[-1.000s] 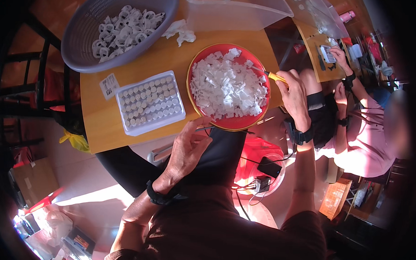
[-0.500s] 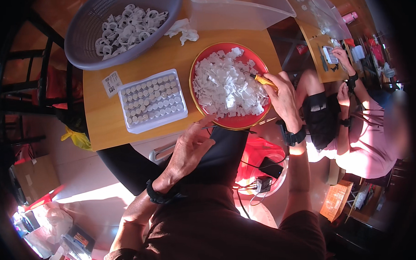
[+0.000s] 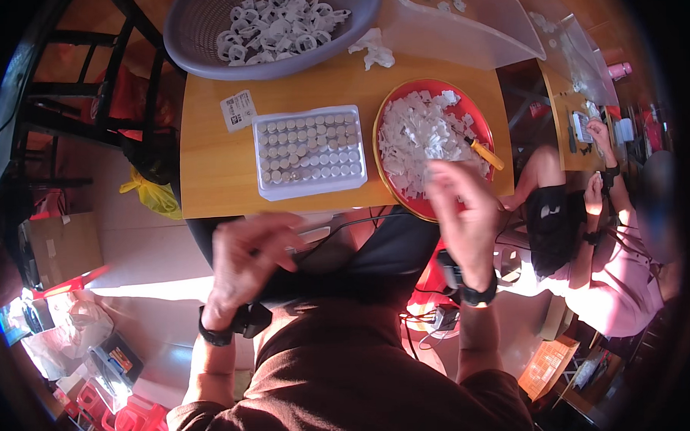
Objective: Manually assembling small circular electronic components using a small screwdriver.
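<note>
A red round tray (image 3: 488, 127) with a gold rim holds a heap of small white translucent plastic pieces (image 3: 414, 133). A tool with a yellow handle (image 3: 486, 154) lies on the heap's right side, free of both hands. My right hand (image 3: 470, 219) hovers at the tray's near edge, its fingertips bent and blurred; whether they pinch anything cannot be made out. Above my lap, left of the tray, my left hand (image 3: 248, 257) is smeared by motion, its fingers apart and no object visible in them. Beyond it a white box (image 3: 314, 188) holds rows of small round pieces (image 3: 308, 144).
A purple-grey basket (image 3: 183, 39) of white plastic rings stands at the table's far left. Nearby are a printed label (image 3: 239, 110), crumpled tissue (image 3: 373, 49) and a clear plastic bin (image 3: 468, 29). A cable crosses my lap. Another person (image 3: 609, 275) works at the right.
My right hand has let go of the yellow-handled tool, now lying on the heap, and drawn back toward me. My left hand has moved left and nearer. The view has shifted.
</note>
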{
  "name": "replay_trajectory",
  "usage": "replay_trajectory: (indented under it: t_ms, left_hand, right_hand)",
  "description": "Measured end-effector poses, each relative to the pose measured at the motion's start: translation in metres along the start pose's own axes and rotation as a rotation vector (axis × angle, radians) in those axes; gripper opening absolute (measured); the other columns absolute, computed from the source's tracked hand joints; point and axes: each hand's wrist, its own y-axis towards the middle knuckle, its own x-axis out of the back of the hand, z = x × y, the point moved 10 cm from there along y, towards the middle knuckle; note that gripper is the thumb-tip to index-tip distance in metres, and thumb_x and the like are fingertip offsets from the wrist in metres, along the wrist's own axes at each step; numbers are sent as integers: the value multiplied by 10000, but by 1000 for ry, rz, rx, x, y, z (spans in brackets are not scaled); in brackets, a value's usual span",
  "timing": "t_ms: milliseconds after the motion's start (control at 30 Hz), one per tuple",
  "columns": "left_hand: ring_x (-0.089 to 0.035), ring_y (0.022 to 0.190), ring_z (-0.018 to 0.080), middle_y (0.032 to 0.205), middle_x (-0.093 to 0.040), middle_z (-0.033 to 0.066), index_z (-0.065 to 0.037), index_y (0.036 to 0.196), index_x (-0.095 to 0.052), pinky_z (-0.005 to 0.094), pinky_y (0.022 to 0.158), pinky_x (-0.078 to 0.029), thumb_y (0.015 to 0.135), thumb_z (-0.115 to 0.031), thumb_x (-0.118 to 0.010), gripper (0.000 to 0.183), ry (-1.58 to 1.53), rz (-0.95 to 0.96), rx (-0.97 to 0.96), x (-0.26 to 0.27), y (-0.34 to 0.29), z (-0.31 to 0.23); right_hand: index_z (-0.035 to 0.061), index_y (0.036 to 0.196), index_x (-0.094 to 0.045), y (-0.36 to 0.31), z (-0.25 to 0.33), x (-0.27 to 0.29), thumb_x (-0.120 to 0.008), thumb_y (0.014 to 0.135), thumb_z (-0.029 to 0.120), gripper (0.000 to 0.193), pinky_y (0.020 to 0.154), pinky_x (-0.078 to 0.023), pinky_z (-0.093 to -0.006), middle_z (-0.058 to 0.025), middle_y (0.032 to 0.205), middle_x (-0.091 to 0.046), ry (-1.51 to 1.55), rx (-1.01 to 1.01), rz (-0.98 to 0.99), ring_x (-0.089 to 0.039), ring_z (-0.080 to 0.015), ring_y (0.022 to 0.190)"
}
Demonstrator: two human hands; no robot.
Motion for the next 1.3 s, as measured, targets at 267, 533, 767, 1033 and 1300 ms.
replay_trajectory:
  t_ms: [267,533,767,1033,1300]
  left_hand:
    - [-496,1010,220,1199,-447,115,-67,1374,-346,330,832,-459,584,-28,-813,918,589,-384,-270,49,26,-9]
    - [-464,1141,368,1233,-444,181,-31,1348,-347,402,966,-412,589,-26,-797,883,657,-414,-324,36,46,1]
    - [-487,1105,359,1196,-473,182,-25,1333,-361,405,942,-426,643,-52,-760,797,618,-401,-278,40,49,7]
    - [-551,892,139,1131,-548,57,-60,1353,-392,288,848,-467,658,24,-738,780,423,-390,-254,84,20,-11]
    - [-600,759,94,851,-656,60,48,1040,-626,231,705,-493,851,-98,-607,240,322,-322,-449,119,41,-179]
  right_hand:
    - [34,1159,-520,10,29,-76,-732,674,-9,531,797,-445,-393,-153,1000,-529,-4,101,61,-531,-326,929]
    - [43,1176,-521,15,20,-88,-725,656,-61,568,725,-464,-339,-131,1014,-512,-15,3,108,-535,-269,862]
    - [47,1201,-511,20,26,-88,-723,683,-48,567,639,-479,-286,-115,1044,-515,7,79,118,-541,-228,874]
    - [32,1067,-605,7,44,-51,-682,788,37,290,535,-450,-248,-76,872,-560,29,84,-23,-559,-147,703]
    - [24,883,-635,-44,37,-86,-658,809,38,79,488,-418,-251,-66,710,-585,213,31,195,-526,-116,536]
